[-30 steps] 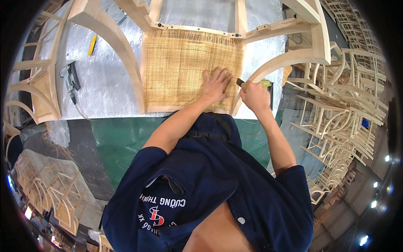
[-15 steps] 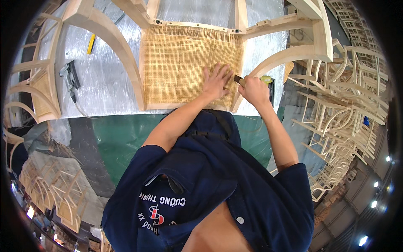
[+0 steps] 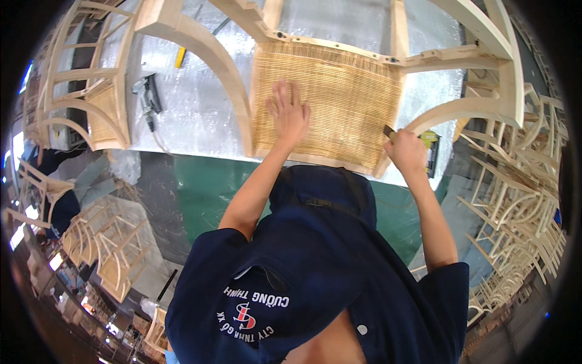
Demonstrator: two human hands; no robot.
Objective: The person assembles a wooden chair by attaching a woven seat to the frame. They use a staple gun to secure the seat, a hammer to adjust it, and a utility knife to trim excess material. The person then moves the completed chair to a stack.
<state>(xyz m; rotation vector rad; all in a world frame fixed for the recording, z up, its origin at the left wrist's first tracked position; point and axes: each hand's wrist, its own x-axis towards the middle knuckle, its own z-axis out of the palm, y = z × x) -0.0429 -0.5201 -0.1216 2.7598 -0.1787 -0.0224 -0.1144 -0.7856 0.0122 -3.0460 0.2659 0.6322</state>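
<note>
A woven cane panel (image 3: pixel 339 91) fills the wooden chair frame (image 3: pixel 206 51) in front of me, with loose strand ends along its far edge. My left hand (image 3: pixel 290 112) lies flat on the left part of the weave, fingers spread. At the panel's right edge, my right hand (image 3: pixel 407 151) is closed round the handle of a flat dark-bladed tool (image 3: pixel 388 130). The blade points up and left toward the cane; whether it touches cannot be told. Just right of that hand lies a yellow-green staple gun (image 3: pixel 431 151), partly covered by it.
A grey air nailer (image 3: pixel 147 102) with a hose lies left on the plastic-covered table (image 3: pixel 197 109). Beyond it is a yellow utility knife (image 3: pixel 180 57). Another chair frame (image 3: pixel 121 91) stands at far left. Stacked wooden frames (image 3: pixel 515 200) crowd the right side.
My left hand has slid from the panel's right side to its left side. The right hand keeps hold of the tool near the right edge. The whole view has shifted and tilted.
</note>
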